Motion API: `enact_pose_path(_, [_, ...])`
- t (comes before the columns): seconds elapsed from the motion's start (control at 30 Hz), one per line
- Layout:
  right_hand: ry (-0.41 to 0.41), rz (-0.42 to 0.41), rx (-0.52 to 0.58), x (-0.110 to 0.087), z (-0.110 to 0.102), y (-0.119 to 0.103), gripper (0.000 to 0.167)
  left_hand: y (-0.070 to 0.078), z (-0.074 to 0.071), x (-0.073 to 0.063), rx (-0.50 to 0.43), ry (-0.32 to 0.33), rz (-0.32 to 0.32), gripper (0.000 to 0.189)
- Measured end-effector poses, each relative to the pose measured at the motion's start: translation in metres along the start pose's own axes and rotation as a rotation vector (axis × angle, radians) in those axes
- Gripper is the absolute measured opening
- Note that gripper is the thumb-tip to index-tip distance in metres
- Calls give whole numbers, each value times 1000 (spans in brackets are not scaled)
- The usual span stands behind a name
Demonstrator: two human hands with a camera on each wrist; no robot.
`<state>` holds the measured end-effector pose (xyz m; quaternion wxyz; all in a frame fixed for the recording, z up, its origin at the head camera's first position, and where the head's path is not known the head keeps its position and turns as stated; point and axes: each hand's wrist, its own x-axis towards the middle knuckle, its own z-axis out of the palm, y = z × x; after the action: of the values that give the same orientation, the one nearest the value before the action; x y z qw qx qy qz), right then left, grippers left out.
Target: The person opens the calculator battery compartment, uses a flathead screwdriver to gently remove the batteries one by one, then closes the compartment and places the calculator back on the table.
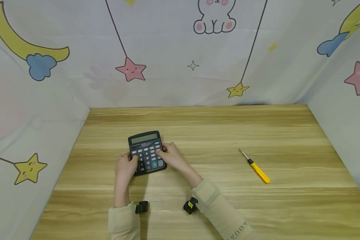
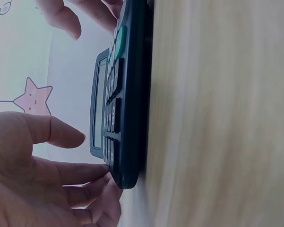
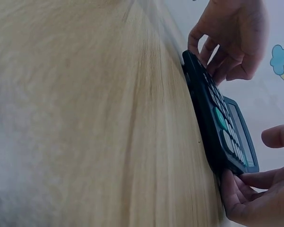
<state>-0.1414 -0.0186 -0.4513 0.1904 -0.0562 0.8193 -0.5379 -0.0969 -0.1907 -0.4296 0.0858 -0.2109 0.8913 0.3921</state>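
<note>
A black desk calculator with a grey display and rows of keys sits left of centre on the wooden table, turned slightly. My left hand holds its left edge with the fingers; the thumb is raised over the number keys. At the opposite edge, my right hand holds it likewise, fingers curled at the side and thumb over the right-hand keys. In the left wrist view, the left thumb stands apart from the calculator. The right wrist view has the right fingers low against its edge, close to the tabletop.
A screwdriver with a yellow handle lies on the right side of the wooden table, its metal tip pointing away. White cloth walls printed with stars and moons enclose the table at the back and sides.
</note>
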Motion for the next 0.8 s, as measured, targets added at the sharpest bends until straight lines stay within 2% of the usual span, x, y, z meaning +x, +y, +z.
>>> enact_pose_path(0.63, [-13, 2, 23, -4, 1, -5, 54, 4, -4, -2, -32, 18, -6, 60])
enact_pose_path(0.8, [-18, -12, -14, -7, 0, -8, 55, 6, -7, -6, -33, 20, -9, 59])
